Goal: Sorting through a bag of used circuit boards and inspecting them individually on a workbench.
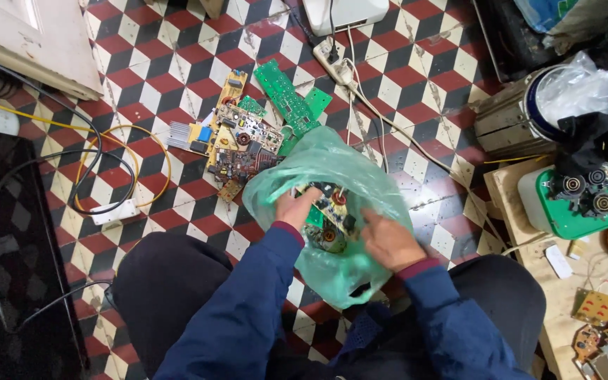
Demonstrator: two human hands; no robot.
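Both hands in a green plastic bag of circuit boards, over a tiled floor.

Left hand (294, 208) reaches into the mouth of the green plastic bag (332, 165), fingers curled around the edge of a circuit board (328, 211) inside; grip looks closed on it. Right hand (388, 243) lies at the bag's right side, fingers bent against the plastic and the board; cannot tell whether it is pinching the plastic or only pressing. Bag sits on the floor (416, 91) between the person's knees, its mouth spread open. Just beyond the bag, touching its far-left edge: a pile of loose boards (237, 144), yellow and brown, with two green boards (286, 95) lying by them. White power strip (333, 60) farther off. Black and yellow cables (107, 165) loop at left.
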